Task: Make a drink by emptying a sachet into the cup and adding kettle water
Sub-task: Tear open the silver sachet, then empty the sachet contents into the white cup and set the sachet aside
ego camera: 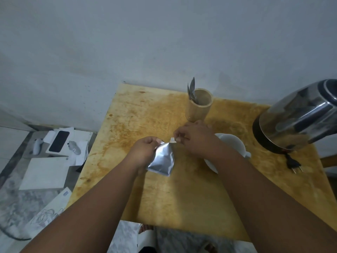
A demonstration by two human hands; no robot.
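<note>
Both forearms reach over the table (164, 198), the left hand (145, 152) pinching the sachet (162, 158) by its top corner while the right hand (196, 141) nips the torn strip, likely so powder stays low. Just right, the cup (232, 146) looks empty; the kettle (299, 117) waits beyond, unplugged

My two forearms enter from five and seven o'clock, bare to the frame edge, no sleeves, watch or rings visible; left hand (144, 150) and right hand (196, 138) ungloved, fingernails short and pale
</note>
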